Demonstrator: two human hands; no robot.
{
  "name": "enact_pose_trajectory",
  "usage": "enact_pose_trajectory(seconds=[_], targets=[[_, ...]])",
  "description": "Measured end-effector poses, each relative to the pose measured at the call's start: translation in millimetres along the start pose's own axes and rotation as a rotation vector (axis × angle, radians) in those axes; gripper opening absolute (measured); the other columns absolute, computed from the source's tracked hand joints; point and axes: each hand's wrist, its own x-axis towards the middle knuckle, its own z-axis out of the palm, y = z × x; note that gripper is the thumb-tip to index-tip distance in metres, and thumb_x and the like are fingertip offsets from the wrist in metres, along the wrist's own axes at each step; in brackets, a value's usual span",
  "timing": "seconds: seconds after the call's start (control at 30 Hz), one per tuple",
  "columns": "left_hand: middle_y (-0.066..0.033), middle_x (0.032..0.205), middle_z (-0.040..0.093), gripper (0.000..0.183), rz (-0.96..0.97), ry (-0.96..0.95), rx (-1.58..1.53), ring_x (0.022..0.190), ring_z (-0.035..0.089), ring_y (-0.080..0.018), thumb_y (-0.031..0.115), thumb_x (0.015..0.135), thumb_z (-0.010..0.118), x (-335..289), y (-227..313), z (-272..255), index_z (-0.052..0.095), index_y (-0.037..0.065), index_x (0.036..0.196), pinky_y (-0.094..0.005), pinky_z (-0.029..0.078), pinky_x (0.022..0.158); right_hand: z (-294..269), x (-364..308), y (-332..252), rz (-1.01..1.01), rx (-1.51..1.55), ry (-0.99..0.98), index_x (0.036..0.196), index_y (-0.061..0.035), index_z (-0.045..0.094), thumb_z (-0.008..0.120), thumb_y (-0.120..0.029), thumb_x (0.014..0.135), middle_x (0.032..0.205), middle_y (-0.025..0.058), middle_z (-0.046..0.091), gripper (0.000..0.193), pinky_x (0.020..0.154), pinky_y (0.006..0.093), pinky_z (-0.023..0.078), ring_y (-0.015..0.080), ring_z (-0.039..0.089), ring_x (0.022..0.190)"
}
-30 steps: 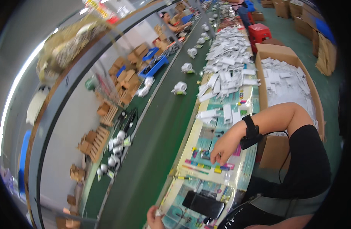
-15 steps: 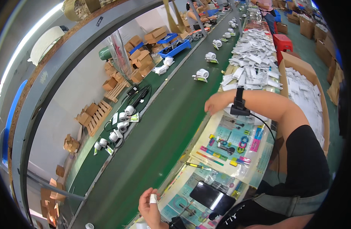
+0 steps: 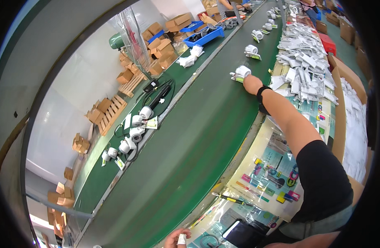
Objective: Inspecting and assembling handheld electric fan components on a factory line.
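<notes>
My right hand (image 3: 252, 84) reaches far across the green conveyor belt, its fingers closed around the near side of a white round-headed device (image 3: 242, 72) that has a green-and-white tag. The wrist hides part of the fingers. A black band sits on that wrist. Low in the picture, my left hand (image 3: 176, 238) hovers at the belt's near edge with half-bent fingers and nothing seen in them. White wrapping (image 3: 181, 239) covers one of its digits. Close to it on the worktop lie a black phone (image 3: 244, 234) and a yellow-and-black pen-like tool (image 3: 232, 200).
Further white devices (image 3: 252, 50) stand in a row up the belt. Beyond the belt's far rail, more white devices (image 3: 136, 134) lie among black cables. White flat parts (image 3: 305, 62) pile up at the right, beside a carton (image 3: 336, 82). A co-worker (image 3: 227, 6) sits at the far end.
My right hand has moved forward over the belt and closed on the nearest white device. My left hand has sunk toward the lower edge. The view has shifted.
</notes>
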Motion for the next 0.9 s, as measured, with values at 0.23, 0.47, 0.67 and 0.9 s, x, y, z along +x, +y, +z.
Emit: enact_pose_trajectory(seconds=[0.23,0.47,0.67,0.9], targets=[[-0.0113,0.09,0.062,0.016,-0.083,-0.068,-0.284,0.08,0.059,-0.0163,0.004,0.088,0.051,-17.4,16.8,17.0,0.059,-0.003,0.1,-0.0285,0.048,0.073,-89.0,-63.1,-32.7,0.169,1.341,-0.417,0.095,0.0016,0.062,0.066,-0.015,0.078,0.09,0.0088,0.064,0.024,0.071,0.0235,0.052,0.0133,0.062,0.075],[-0.0195,0.106,0.058,0.038,-0.06,-0.37,-0.589,0.097,0.058,-0.0303,0.024,0.093,0.043,-23.3,4.9,54.7,0.047,-0.003,0.12,-0.0408,0.049,0.083,-170.5,-276.3,-71.3,-0.122,1.644,-0.874,0.103,0.0005,0.061,0.063,-0.019,0.084,0.095,0.0099,0.064,0.027,0.078,0.0272,0.051,0.0149,0.062,0.085],[-0.0155,0.109,0.056,0.044,-0.078,-0.168,-0.916,0.099,0.055,-0.0273,0.039,0.092,0.04,-57.9,12.5,87.1,0.048,0.004,0.116,-0.0431,0.045,0.088,-200.9,-418.1,-81.9,-0.541,1.166,-1.118,0.097,-0.0033,0.066,0.06,-0.022,0.083,0.089,0.006,0.066,0.024,0.067,0.0229,0.048,0.0099,0.061,0.075],[-0.0122,0.086,0.057,0.037,-0.132,-0.013,-0.905,0.072,0.055,-0.0236,0.041,0.087,0.044,-76.2,17.8,86.6,0.053,0.008,0.102,-0.0382,0.046,0.061,-277.4,-440.7,37.7,-0.887,0.968,-0.885,0.12,-0.0058,0.053,0.061,-0.022,0.086,0.112,0.0125,0.058,0.039,0.083,0.0307,0.046,0.0206,0.057,0.098]])
